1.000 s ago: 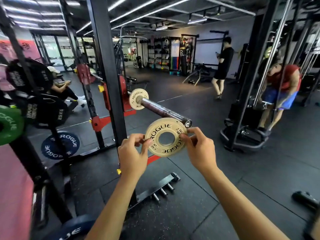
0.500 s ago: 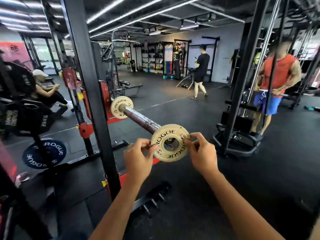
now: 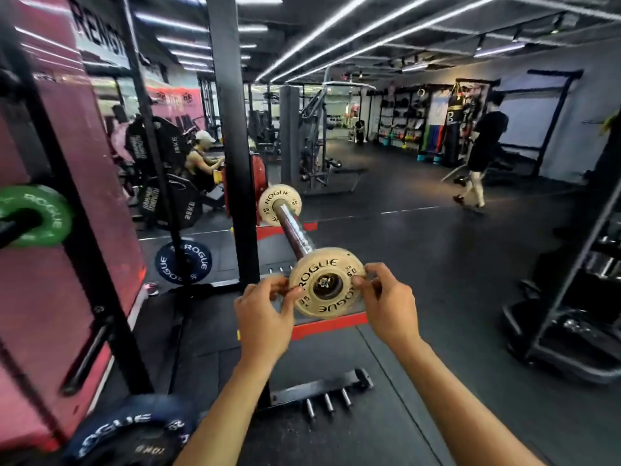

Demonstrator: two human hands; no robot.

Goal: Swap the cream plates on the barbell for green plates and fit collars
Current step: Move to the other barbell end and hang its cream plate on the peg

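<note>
A cream ROGUE plate (image 3: pixel 317 268) sits at the near end of the barbell sleeve (image 3: pixel 296 232); the sleeve's end shows through its hole. My left hand (image 3: pixel 262 314) pinches its left rim and my right hand (image 3: pixel 389 304) pinches its right rim. A second cream plate (image 3: pixel 279 199) sits further up the sleeve, near the rack upright (image 3: pixel 232 146). A green ROGUE plate (image 3: pixel 40 215) hangs on a storage peg at the far left. No collar is visible.
A blue plate (image 3: pixel 183 262) leans by the rack base and another (image 3: pixel 127 432) lies at the bottom left. Storage pegs (image 3: pixel 326 403) stick out at floor level below my arms. One person walks (image 3: pixel 484 146) at the right; another sits (image 3: pixel 201 156) behind the rack. A dark rack (image 3: pixel 588 297) stands right.
The cream plate, held free below the bar's end a second ago, now has the sleeve end inside its hole. My view has turned left, bringing the green plate into sight.
</note>
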